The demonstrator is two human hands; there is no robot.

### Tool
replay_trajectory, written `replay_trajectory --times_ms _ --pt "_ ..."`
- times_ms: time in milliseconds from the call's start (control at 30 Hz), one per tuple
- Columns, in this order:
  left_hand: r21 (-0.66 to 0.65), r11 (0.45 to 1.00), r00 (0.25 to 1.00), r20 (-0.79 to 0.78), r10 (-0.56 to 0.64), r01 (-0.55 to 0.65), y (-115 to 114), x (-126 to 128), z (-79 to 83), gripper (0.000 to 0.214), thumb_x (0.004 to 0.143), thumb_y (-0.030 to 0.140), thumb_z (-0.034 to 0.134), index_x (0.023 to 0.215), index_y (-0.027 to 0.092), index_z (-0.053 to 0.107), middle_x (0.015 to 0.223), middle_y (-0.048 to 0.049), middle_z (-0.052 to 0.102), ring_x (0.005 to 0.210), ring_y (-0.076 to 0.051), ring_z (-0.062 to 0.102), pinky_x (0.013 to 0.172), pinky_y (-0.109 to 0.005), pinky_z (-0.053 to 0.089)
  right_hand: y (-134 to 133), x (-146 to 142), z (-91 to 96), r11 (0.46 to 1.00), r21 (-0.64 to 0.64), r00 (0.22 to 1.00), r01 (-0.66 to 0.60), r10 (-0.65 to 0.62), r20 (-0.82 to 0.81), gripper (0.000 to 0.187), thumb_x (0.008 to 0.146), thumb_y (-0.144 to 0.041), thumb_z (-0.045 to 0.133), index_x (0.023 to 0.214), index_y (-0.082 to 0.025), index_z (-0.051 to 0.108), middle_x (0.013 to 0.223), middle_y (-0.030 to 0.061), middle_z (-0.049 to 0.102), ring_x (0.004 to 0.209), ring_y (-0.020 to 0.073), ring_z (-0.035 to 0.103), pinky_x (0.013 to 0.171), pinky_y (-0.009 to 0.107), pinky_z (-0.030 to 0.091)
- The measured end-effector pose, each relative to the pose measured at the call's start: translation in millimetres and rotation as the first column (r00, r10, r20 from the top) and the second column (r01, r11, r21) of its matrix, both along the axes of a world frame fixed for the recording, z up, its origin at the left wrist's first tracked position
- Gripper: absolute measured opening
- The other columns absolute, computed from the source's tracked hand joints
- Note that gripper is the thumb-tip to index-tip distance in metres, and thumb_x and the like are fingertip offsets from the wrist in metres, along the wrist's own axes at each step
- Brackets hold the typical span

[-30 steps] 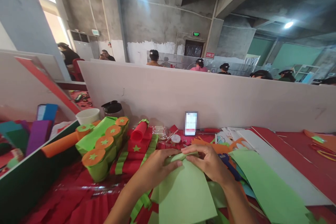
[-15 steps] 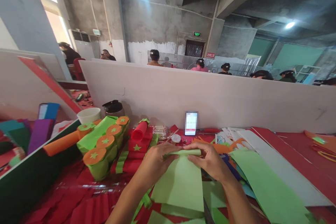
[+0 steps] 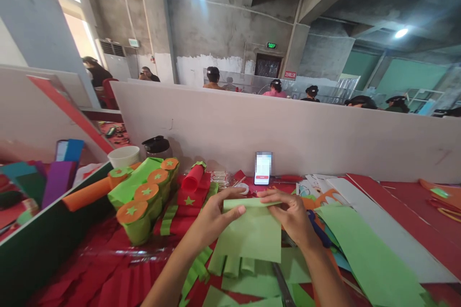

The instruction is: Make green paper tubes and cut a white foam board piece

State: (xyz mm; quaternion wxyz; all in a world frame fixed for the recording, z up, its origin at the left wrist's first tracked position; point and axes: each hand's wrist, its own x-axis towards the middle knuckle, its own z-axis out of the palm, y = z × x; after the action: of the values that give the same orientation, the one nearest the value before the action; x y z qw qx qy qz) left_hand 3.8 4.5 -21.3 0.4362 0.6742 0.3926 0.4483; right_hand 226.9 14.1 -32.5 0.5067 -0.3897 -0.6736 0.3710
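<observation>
Between my hands a pale green sheet of paper point(image 3: 252, 235) hangs down, its far edge curled over. My left hand point(image 3: 221, 213) grips the sheet's left upper corner, thumb on the near face. At the upper right edge, my right hand point(image 3: 288, 211) pinches the paper, fingers over the fold. Under the sheet lie small pale green paper rolls point(image 3: 232, 265) and more green pieces. Scissors point(image 3: 283, 285) lie partly beneath the sheet, their other end hidden.
Green and orange paper cylinders with stars point(image 3: 131, 213) stand at left, beside a red paper roll point(image 3: 194, 177). A phone point(image 3: 263, 168) leans on the white partition point(image 3: 306, 139). Green card point(image 3: 363, 249) and white board lie at right. Several people sit beyond the partition.
The sheet has risen and its rolled far edge has loosened into a wider curl. Small rolls and more of the scissors now show below it. My left thumb has shifted onto the sheet's face.
</observation>
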Motion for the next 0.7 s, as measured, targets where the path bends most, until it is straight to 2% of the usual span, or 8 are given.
replay_trajectory --times_ms 100,200,300,367,433,500,600,700 --pt "-0.116 0.993 0.995 0.096 -0.011 0.023 0 0 0.6 0.047 0.082 0.048 0.067 0.118 0.018 0.065 0.12 -0.0117 0.067 0.107 -0.028 0.063 0.085 -0.034 0.053 0 0 -0.8 0.999 0.041 1.0 0.014 -0.014 0.0 0.015 0.084 -0.025 0.066 0.084 -0.028 0.08 0.108 0.0057 0.074 0.102 0.0248 0.067 0.08 0.035 0.055" --pt "-0.228 0.972 0.987 0.159 -0.013 0.049 0 0 -1.0 0.05 0.078 0.052 0.07 0.112 0.016 0.064 0.097 -0.0092 0.071 0.082 -0.023 0.068 0.068 -0.03 0.053 -2 -2 0.7 0.999 0.044 0.999 -0.001 -0.001 0.05 0.016 0.085 -0.027 0.064 0.086 -0.028 0.08 0.111 0.0062 0.073 0.106 0.0259 0.065 0.077 0.034 0.055" --pt "-0.279 0.958 0.98 0.199 -0.007 0.064 1 -2 -2.1 0.046 0.075 0.049 0.074 0.105 0.015 0.063 0.08 -0.0043 0.069 0.066 -0.017 0.064 0.059 -0.026 0.05 -7 -2 5.2 0.994 -0.06 0.995 -0.093 0.095 0.036 0.018 0.084 -0.03 0.068 0.099 -0.028 0.076 0.121 0.006 0.068 0.106 0.0262 0.065 0.075 0.032 0.056" --pt "-0.283 0.957 0.977 0.211 -0.011 0.072 0 -3 -2.1 0.042 0.076 0.045 0.075 0.103 0.016 0.063 0.077 -0.0026 0.067 0.063 -0.015 0.062 0.057 -0.024 0.048 -10 -2 8.6 0.968 -0.151 0.979 -0.202 0.2 -0.029 0.035 0.081 -0.033 0.073 0.115 -0.029 0.069 0.128 0.0063 0.064 0.103 0.0257 0.066 0.077 0.034 0.057" --pt "-0.27 0.96 0.976 0.218 -0.016 0.076 0 -4 -2.4 0.038 0.076 0.042 0.075 0.101 0.016 0.063 0.077 -0.0023 0.067 0.063 -0.014 0.061 0.057 -0.024 0.048 -11 -1 11.0 0.95 -0.186 0.967 -0.253 0.242 -0.077 0.043 0.081 -0.038 0.073 0.122 -0.029 0.063 0.129 0.007 0.063 0.109 0.0269 0.063 0.084 0.037 0.056" --pt "-0.242 0.967 0.974 0.224 -0.027 0.082 -1 -4 -3.7 0.035 0.076 0.039 0.075 0.101 0.017 0.064 0.085 -0.0041 0.068 0.067 -0.015 0.062 0.059 -0.024 0.049 -9 -1 10.9 0.964 -0.172 0.979 -0.203 0.197 -0.052 0.037 0.084 -0.043 0.069 0.117 -0.027 0.065 0.127 0.0071 0.064 0.117 0.0283 0.059 0.091 0.039 0.053" --pt "-0.193 0.977 0.976 0.209 -0.053 0.094 1 -4 -6.8 0.03 0.075 0.037 0.077 0.096 0.017 0.067 0.107 -0.0085 0.067 0.077 -0.017 0.064 0.065 -0.026 0.051 -5 0 6.0 0.977 -0.186 0.992 -0.108 0.117 0.037 0.031 0.085 -0.046 0.067 0.107 -0.025 0.07 0.112 0.0068 0.069 0.105 0.0273 0.064 0.084 0.037 0.054" --pt "-0.159 0.984 0.98 0.191 -0.053 0.084 4 -2 -8.7 0.034 0.074 0.037 0.077 0.1 0.017 0.067 0.111 -0.0095 0.066 0.086 -0.02 0.064 0.07 -0.027 0.051 0 2 -0.7 0.979 -0.194 0.994 -0.059 0.076 0.084 0.027 0.082 -0.044 0.071 0.1 -0.024 0.073 0.104 0.0057 0.072 0.093 0.025 0.066 0.076 0.033 0.054"
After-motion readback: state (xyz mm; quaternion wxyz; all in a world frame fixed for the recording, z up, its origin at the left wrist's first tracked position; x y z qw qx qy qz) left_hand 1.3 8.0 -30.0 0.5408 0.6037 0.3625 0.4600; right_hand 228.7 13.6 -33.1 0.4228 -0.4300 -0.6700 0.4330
